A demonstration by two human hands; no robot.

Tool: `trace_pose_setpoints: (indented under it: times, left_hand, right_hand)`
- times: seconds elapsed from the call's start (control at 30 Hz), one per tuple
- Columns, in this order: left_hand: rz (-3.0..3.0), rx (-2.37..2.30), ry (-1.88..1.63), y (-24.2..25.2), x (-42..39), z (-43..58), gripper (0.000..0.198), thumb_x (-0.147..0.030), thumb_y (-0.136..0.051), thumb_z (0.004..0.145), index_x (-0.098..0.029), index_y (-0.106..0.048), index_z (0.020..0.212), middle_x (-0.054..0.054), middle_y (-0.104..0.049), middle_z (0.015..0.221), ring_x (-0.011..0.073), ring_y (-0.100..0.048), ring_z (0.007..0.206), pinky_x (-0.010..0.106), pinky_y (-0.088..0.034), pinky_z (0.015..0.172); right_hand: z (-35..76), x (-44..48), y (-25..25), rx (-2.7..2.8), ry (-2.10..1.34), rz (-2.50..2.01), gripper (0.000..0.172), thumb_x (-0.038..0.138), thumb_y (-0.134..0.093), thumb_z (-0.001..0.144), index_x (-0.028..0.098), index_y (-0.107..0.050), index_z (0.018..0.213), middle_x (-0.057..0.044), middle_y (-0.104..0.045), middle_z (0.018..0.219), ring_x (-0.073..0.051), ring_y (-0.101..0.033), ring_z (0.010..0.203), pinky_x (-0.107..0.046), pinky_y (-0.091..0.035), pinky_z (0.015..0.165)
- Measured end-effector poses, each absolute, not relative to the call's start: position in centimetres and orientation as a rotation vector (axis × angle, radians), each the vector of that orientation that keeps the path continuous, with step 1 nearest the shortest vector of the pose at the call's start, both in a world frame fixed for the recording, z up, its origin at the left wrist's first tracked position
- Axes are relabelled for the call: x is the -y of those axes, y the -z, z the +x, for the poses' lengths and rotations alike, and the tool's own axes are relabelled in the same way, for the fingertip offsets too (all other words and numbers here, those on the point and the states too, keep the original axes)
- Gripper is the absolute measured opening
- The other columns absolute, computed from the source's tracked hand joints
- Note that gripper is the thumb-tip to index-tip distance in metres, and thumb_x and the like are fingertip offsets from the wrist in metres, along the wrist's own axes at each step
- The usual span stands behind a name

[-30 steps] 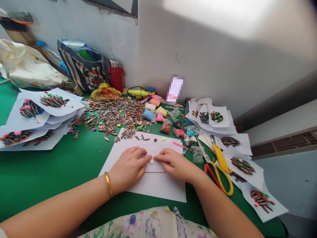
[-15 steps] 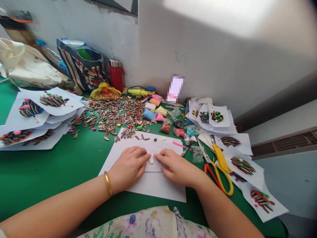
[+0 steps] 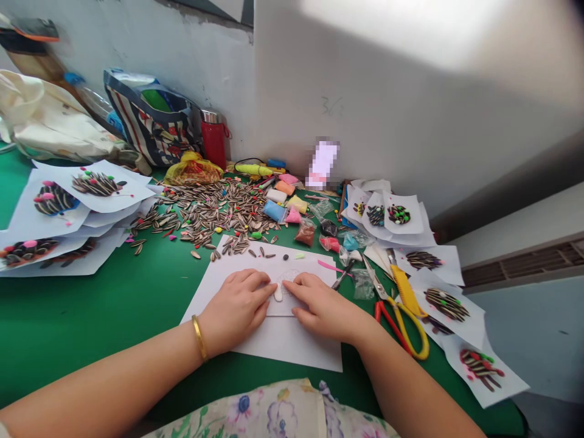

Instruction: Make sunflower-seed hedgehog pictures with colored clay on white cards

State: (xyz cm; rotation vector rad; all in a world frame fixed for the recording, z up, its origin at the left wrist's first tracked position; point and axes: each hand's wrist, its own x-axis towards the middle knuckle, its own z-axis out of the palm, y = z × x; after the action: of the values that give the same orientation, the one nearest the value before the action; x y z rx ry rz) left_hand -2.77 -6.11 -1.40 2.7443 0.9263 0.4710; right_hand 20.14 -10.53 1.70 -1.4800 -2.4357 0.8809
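Two bare hands meet over white paper (image 3: 301, 350) on a green table (image 3: 82, 322), with a small white piece (image 3: 278, 294) lying on the paper at their fingertips. The left hand (image 3: 239, 307), a gold bracelet (image 3: 199, 338) at its wrist, has its index tip at the piece's upper left edge; its thumb rests lower, apart from that finger. The right hand (image 3: 322, 304) has its index tip just right of the piece's top, thumb and finger parted. Neither hand pinches the piece between finger and thumb; whether the two tips press on it I cannot tell. A faint drawing (image 3: 290, 278) shows beyond, partly behind the right hand. Near the paper's far edge sit a black dot (image 3: 286, 257), a pale green piece (image 3: 299, 256) and a pink strip (image 3: 331, 266). Striped seeds (image 3: 223, 207) spread past that edge, some lying on the paper, with bagged clay (image 3: 274, 212) in several colours beside them. Right of the right hand lie scissors (image 3: 379, 288) with red and yellow handles, next to a yellow cutter (image 3: 404, 291). Seed pictures lie on both sides, left (image 3: 98, 184) and right (image 3: 447, 304). Behind the seeds stand a striped bag (image 3: 157, 131) and a red flask (image 3: 213, 145).
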Motion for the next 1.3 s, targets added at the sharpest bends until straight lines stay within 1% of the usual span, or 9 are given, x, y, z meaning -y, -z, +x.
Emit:
trace_pose_setpoints:
  times: [0.27, 0.47, 0.63, 0.73, 0.83, 0.93, 1.0, 1.1, 1.3]
  left_hand:
    - [2.764, -0.909, -0.490, 1.5, 6.2, -2.8, 0.037, -0.024, -0.049, 0.094, -0.027, -0.060, 0.128, 0.008, -0.062, 0.113, 0.0255, -0.054, 0.107, 0.046, -0.045, 0.094]
    - [2.773, -0.906, -0.530, 1.3, 6.2, -2.7, 0.032, -0.023, -0.050, 0.093, -0.024, -0.064, 0.121, 0.009, -0.063, 0.111, 0.0249, -0.055, 0.105, 0.044, -0.046, 0.094]
    - [2.795, -0.894, -0.522, 1.3, 6.3, -2.7, 0.032, -0.023, -0.050, 0.093, -0.026, -0.064, 0.122, 0.009, -0.063, 0.110, 0.0250, -0.055, 0.105, 0.045, -0.047, 0.093]
    - [2.829, -0.887, -0.497, 1.4, 6.3, -2.7, 0.032, -0.023, -0.052, 0.092, -0.027, -0.063, 0.122, 0.009, -0.063, 0.112, 0.0264, -0.055, 0.106, 0.047, -0.048, 0.092]
    - [2.844, -0.868, -0.515, 1.5, 6.3, -2.8, 0.031, -0.023, -0.052, 0.092, -0.026, -0.064, 0.120, 0.009, -0.063, 0.113, 0.0271, -0.055, 0.107, 0.047, -0.048, 0.092]
    - [2.798, -0.837, -0.563, 1.5, 6.0, -2.8, 0.028, -0.022, -0.050, 0.093, -0.021, -0.065, 0.116, 0.009, -0.066, 0.108, 0.0245, -0.058, 0.103, 0.044, -0.050, 0.092]
    - [2.759, -0.824, -0.596, 1.5, 5.8, -2.7, 0.026, -0.021, -0.049, 0.093, -0.018, -0.066, 0.112, 0.009, -0.067, 0.105, 0.0227, -0.059, 0.099, 0.042, -0.051, 0.092]
    - [2.738, -0.819, -0.643, 1.5, 5.5, -2.7, 0.025, -0.020, -0.050, 0.093, -0.017, -0.068, 0.110, 0.010, -0.068, 0.104, 0.0224, -0.060, 0.098, 0.042, -0.052, 0.091]
    - [2.733, -0.789, -0.652, 1.4, 5.5, -2.7, 0.025, -0.018, -0.051, 0.092, -0.019, -0.069, 0.109, 0.009, -0.068, 0.103, 0.0222, -0.061, 0.098, 0.042, -0.053, 0.089]
  right_hand:
    - [19.6, 10.6, -1.7, 2.447, -0.832, -1.483, 0.046, 0.021, -0.052, 0.090, 0.024, -0.050, 0.137, -0.009, -0.054, 0.111, -0.023, -0.049, 0.105, -0.039, -0.042, 0.096]
    - [20.0, 10.3, -1.1, 2.382, -0.873, -1.475, 0.048, 0.019, -0.050, 0.091, 0.023, -0.049, 0.138, -0.008, -0.054, 0.111, -0.023, -0.048, 0.108, -0.038, -0.041, 0.098]
    - [19.8, 10.3, -1.2, 2.392, -0.852, -1.471, 0.045, 0.015, -0.048, 0.091, 0.024, -0.053, 0.134, -0.008, -0.055, 0.107, -0.022, -0.049, 0.102, -0.037, -0.042, 0.093]
    - [19.7, 10.3, -1.0, 2.390, -0.823, -1.485, 0.044, 0.014, -0.046, 0.091, 0.024, -0.054, 0.134, -0.008, -0.055, 0.106, -0.022, -0.049, 0.102, -0.036, -0.042, 0.093]
    - [19.8, 10.3, -0.7, 2.362, -0.833, -1.492, 0.049, 0.014, -0.046, 0.091, 0.024, -0.050, 0.139, -0.008, -0.055, 0.108, -0.022, -0.049, 0.105, -0.036, -0.041, 0.096]
    - [19.8, 10.3, -0.5, 2.369, -0.831, -1.484, 0.055, 0.012, -0.047, 0.090, 0.026, -0.046, 0.143, -0.007, -0.054, 0.108, -0.021, -0.049, 0.105, -0.036, -0.041, 0.095]
    - [19.7, 10.3, -0.6, 2.402, -0.801, -1.478, 0.054, 0.012, -0.047, 0.090, 0.027, -0.047, 0.142, -0.007, -0.054, 0.106, -0.021, -0.049, 0.101, -0.035, -0.041, 0.092]
    - [19.4, 10.4, -0.8, 2.432, -0.756, -1.486, 0.049, 0.013, -0.047, 0.091, 0.025, -0.051, 0.139, -0.007, -0.054, 0.103, -0.021, -0.049, 0.097, -0.034, -0.042, 0.089]
    - [20.1, 10.4, -1.6, 2.434, -0.849, -1.447, 0.048, 0.014, -0.048, 0.090, 0.026, -0.053, 0.135, -0.007, -0.054, 0.107, -0.021, -0.050, 0.101, -0.035, -0.042, 0.092]
